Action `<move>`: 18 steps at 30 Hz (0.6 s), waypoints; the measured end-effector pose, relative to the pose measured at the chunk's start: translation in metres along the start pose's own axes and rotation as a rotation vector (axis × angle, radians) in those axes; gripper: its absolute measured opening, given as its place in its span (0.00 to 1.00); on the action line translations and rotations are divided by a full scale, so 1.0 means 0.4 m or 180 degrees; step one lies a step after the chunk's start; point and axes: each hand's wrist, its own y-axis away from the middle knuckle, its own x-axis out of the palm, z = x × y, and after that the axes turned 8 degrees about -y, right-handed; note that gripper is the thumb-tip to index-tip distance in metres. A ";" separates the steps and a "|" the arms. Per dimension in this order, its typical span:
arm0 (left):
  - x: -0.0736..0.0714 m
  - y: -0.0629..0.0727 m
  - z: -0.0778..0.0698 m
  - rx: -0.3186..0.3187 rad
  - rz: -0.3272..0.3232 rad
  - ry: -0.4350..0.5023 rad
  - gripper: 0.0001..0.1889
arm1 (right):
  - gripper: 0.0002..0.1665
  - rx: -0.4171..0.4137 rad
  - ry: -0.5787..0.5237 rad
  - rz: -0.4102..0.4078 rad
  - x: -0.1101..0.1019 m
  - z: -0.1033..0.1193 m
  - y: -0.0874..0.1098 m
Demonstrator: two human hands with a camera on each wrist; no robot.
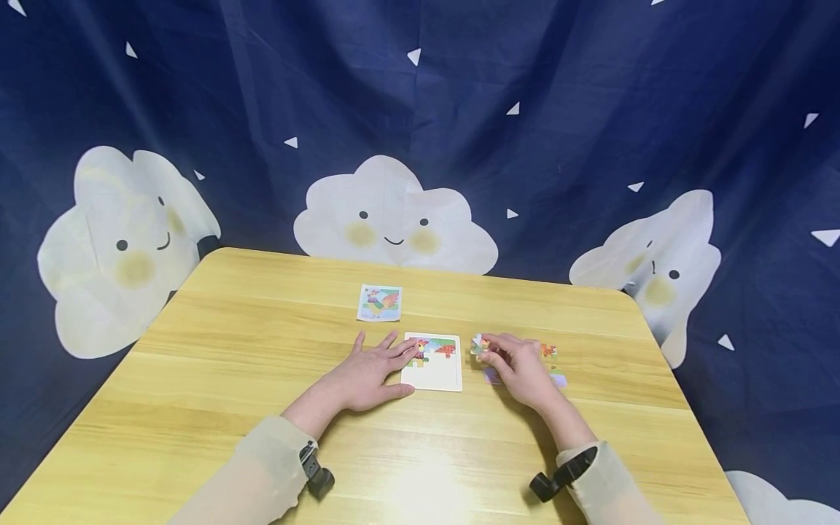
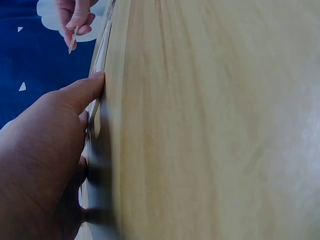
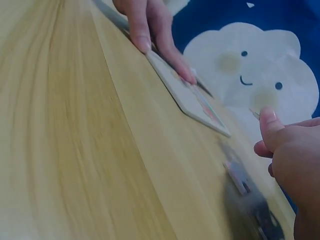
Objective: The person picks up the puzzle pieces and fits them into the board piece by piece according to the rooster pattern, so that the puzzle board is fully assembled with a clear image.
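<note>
My left hand [image 1: 370, 375] lies spread at the left side of a white puzzle board [image 1: 441, 376], fingertips on its assembled pieces and thumb at its lower left edge. Joined jigsaw pieces [image 1: 445, 346] with a colourful bird picture fill the board's top and upper left; the rest is bare white. Just right of the board, my right hand [image 1: 523, 370] pinches a jigsaw puzzle piece [image 1: 477, 344] between thumb and fingers. In the left wrist view this puzzle piece [image 2: 73, 41] appears edge-on, raised off the table. The right wrist view shows the thumb [image 3: 270, 122] over it.
Loose puzzle pieces [image 1: 558, 380] lie on the table under and beyond the right hand, partly hidden by it. A square picture card [image 1: 379, 303] of a colourful bird sits behind the board. The wooden table [image 1: 262, 292] ends at a blue cloud-print curtain [image 1: 367, 87].
</note>
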 end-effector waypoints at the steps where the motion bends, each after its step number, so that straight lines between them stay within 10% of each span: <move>1: 0.001 0.000 0.001 -0.0001 0.0000 0.0001 0.41 | 0.20 -0.0001 -0.0014 0.0024 0.004 0.004 -0.002; 18: 0.000 0.001 0.001 -0.0038 0.0051 0.0012 0.41 | 0.20 -0.0034 0.0261 0.0242 0.086 0.055 -0.037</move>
